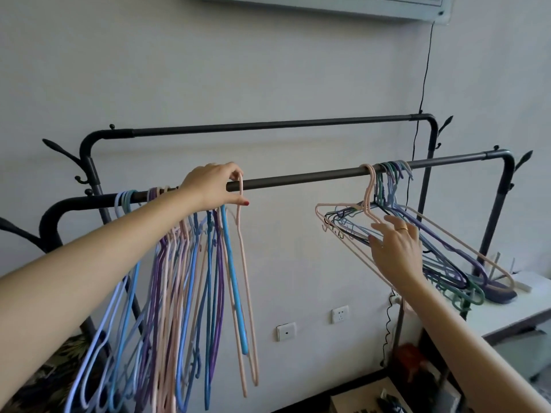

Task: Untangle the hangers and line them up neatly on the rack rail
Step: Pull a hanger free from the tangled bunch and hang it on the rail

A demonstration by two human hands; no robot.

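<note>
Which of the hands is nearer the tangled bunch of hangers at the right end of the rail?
Right. The right hand touches the tangled bunch from below; the left hand pinches a pink hanger further left along the rail.

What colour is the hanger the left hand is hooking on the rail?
Pale pink hanger, seen in the head view, pinched by the left hand.

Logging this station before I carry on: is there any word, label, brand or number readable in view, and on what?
None can be read.
Air conditioner: no marking readable on the visible part.
Wall sockets: only slots and a dot, no text.
Cardboard box: dark marks on its top, too blurred to read.
Hangers and front rack rail: no lettering visible.
</note>
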